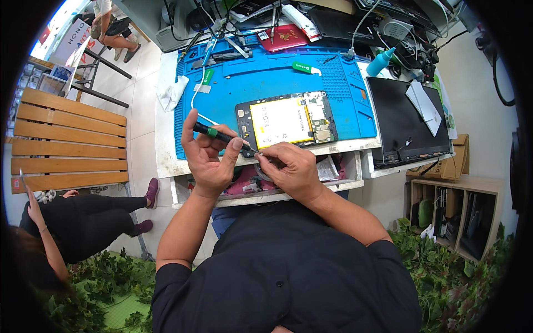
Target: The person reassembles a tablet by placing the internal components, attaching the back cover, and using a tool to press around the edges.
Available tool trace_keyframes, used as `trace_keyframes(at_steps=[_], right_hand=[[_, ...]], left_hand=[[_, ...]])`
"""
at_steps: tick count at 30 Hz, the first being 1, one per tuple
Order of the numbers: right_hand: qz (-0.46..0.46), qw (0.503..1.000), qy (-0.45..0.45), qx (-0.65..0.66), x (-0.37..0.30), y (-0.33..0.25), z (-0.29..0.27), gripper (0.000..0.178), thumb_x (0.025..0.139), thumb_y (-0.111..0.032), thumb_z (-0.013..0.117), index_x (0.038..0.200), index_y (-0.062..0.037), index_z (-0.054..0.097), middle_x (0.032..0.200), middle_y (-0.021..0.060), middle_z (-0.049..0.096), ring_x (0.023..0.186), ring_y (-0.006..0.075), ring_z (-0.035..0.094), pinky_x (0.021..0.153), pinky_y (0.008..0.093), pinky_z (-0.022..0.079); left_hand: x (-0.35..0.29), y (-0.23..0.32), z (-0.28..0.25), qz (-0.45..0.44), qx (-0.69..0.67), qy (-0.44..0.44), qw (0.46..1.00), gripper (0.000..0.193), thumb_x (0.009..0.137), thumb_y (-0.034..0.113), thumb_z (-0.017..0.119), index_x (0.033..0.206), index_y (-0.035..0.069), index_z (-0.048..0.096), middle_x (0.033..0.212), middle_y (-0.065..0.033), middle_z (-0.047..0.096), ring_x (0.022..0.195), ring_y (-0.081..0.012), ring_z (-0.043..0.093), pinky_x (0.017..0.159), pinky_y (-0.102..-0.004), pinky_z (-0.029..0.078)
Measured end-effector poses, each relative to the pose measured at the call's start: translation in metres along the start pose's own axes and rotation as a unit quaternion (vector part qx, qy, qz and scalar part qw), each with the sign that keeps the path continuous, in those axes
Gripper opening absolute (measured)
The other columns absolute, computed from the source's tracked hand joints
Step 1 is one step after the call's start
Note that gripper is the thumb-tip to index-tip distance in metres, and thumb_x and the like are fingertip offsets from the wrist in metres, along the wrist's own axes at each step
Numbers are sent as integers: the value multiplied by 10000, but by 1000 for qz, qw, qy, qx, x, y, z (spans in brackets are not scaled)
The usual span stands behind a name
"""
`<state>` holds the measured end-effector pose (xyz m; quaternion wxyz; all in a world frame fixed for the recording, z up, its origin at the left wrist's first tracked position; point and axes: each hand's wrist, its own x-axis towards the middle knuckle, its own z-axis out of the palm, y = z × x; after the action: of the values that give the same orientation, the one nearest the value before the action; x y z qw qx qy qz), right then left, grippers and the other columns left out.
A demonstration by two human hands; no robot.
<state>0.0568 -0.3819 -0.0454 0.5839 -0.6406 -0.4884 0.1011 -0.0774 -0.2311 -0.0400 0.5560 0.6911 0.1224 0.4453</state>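
Note:
My left hand (pixel 208 161) is closed round a black and green screwdriver (pixel 212 132), whose thin tip points right and down. At that tip, my right hand (pixel 291 171) pinches something too small to make out. Just beyond both hands lies an opened tablet (pixel 241 119) with its inside facing up. It has a large white battery (pixel 277 122) with yellow edges, and a circuit board (pixel 319 114) on the right side. Under the tablet spreads a blue silicone work mat (pixel 233 83).
Below my hands a drawer (pixel 347 184) stands pulled out, holding loose parts. Tools, cables and a red booklet (pixel 283 38) crowd the bench's back. A blue bottle (pixel 381 62) and a dark laptop screen (pixel 402 105) are at the right. A person (pixel 83 222) sits at the left by a slatted bench (pixel 69 147).

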Motion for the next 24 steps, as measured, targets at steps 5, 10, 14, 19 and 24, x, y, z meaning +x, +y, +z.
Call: trace_keyframes(at_steps=[5,10,14,19,24], right_hand=[[7,1000,-15,-19,-1,-1,-1,102,917,-18,858,1008,3,816,912,120,805,735,201,779,622,326,599],[-24,999,-10,-30,1,3,-1,98,924,-48,845,981,-5,778,856,113,754,676,247,734,588,355,565],[-22,999,-13,-27,1,4,-1,99,922,-47,844,982,-5,778,852,112,752,674,249,730,590,358,562],[-30,999,-8,-32,1,3,0,97,919,-46,850,968,-5,777,840,110,745,667,247,722,582,359,555],[-34,999,-11,-36,1,5,1,93,918,-46,853,960,-8,779,827,110,739,656,255,712,576,361,550]], left_hand=[[-2,-5,-5,31,37,-22,999,957,993,-44,789,1707,71,162,1115,-162,724,937,-172,765,848,-287,631],[0,-6,-9,91,63,-76,991,982,1007,-56,762,1723,88,106,1122,-170,710,956,-197,764,881,-308,624],[-1,-7,-9,75,51,-44,995,988,983,-36,805,1707,72,141,1102,-163,726,967,-174,762,868,-290,638],[-3,-8,-8,52,39,-41,997,987,977,-31,815,1705,78,156,1112,-162,724,971,-170,762,867,-284,643],[-3,-5,-8,61,70,-36,995,1000,953,-45,838,1700,80,184,1108,-160,724,962,-169,765,852,-293,655]])
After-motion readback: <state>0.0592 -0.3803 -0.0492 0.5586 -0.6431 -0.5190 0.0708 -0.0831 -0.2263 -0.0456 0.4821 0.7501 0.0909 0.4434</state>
